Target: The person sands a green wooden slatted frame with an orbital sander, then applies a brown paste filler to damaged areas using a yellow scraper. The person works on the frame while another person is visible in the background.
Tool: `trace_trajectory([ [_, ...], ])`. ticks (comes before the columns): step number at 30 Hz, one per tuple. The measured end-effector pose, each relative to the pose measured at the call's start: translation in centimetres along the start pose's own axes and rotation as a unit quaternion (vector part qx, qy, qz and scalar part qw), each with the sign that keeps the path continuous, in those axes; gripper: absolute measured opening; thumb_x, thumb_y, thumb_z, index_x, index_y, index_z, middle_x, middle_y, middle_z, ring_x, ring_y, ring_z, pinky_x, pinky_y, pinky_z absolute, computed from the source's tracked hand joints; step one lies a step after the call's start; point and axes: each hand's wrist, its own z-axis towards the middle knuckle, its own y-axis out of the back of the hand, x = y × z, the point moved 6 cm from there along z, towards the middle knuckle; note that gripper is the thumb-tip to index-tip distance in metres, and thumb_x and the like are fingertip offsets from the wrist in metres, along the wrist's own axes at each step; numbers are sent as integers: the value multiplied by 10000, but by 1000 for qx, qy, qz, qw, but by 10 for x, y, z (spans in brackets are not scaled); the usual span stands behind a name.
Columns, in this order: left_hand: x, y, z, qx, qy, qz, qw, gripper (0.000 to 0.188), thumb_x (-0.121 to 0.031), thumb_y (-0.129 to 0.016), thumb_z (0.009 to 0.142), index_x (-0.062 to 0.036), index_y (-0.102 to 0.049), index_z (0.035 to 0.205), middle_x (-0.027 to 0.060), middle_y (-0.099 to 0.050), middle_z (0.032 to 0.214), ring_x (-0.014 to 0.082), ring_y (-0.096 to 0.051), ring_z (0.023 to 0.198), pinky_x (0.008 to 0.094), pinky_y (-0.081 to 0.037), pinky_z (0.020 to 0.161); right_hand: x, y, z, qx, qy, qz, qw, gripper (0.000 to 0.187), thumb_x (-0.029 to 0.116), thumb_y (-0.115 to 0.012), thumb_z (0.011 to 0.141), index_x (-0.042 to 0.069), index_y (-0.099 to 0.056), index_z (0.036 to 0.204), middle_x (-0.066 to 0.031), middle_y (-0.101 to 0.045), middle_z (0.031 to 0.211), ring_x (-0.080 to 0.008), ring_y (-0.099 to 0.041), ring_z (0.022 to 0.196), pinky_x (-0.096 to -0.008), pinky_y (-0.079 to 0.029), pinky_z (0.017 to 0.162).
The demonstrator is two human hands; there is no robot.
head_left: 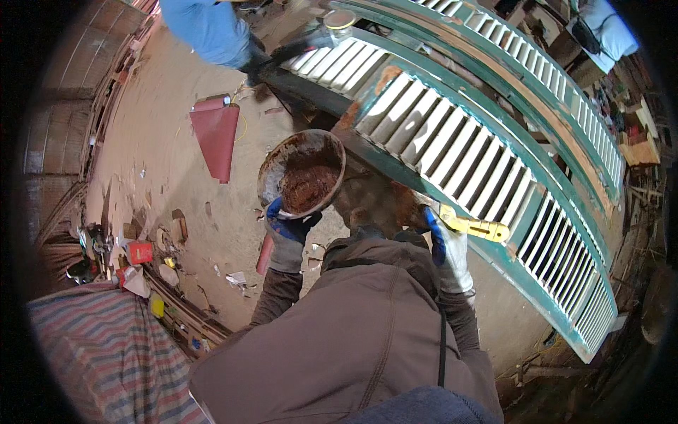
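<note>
My left hand [288,230], in a grey and blue work glove, is closed on the near rim of a round bowl [268,177]. Reddish-brown paste [308,185] coats the inside of the tilted bowl. My right hand [450,249], gloved alike, is closed at one end of a yellow-handled putty knife [479,227], whose handle points right; its blade is mostly hidden. Just beyond that hand lies a green louvred shutter [526,263] with white slats, slanting from upper left to lower right.
More green shutter frames [565,134] lie behind. A round tin [340,20] sits near a person in blue [208,32] at the top. A dark red sheet [214,138] lies on the dusty floor. At lower left are scattered scraps, a red box [140,251] and a striped cloth [106,353].
</note>
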Motion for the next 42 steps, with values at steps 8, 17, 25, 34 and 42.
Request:
trace_trajectory([
  [8,-56,-10,101,105,-27,-48,993,503,-270,-596,906,-92,-552,1375,179,-566,1388,372,-559,1254,593,-464,1053,-7,-36,-18,-38,49,99,993,273,169,-709,954,-6,-695,1162,-30,-708,1054,-83,-634,838,-224,-511,708],
  [17,-34,-102,269,238,112,-1,965,347,-97,-678,849,-21,-647,1186,165,-688,1240,372,-672,1108,580,-523,1026,-38,-16,-65,-207,-7,151,967,338,191,-734,942,-17,-679,1202,-41,-718,1063,-97,-657,906,-244,-534,767],
  [25,-39,-115,329,229,36,155,960,429,-174,-577,908,17,-600,1292,192,-634,1319,384,-597,1223,595,-485,1064,-114,-35,-161,-413,46,342,843,311,133,-707,949,-16,-635,1213,-87,-687,1102,-157,-683,948,-309,-572,820],
  [34,-20,-114,387,158,65,92,981,396,-172,-573,880,1,-649,1229,178,-678,1253,378,-619,1186,610,-490,1053,-142,-8,-219,-456,18,422,783,289,224,-678,974,2,-658,1157,-99,-702,1054,-188,-699,849,-313,-575,656],
  [42,-32,-131,410,138,45,103,984,365,-164,-576,894,-26,-669,1218,141,-694,1241,357,-624,1180,603,-507,1020,-124,51,-229,-490,130,315,802,298,229,-677,974,38,-675,1203,-79,-704,1107,-188,-700,925,-339,-596,679],
])
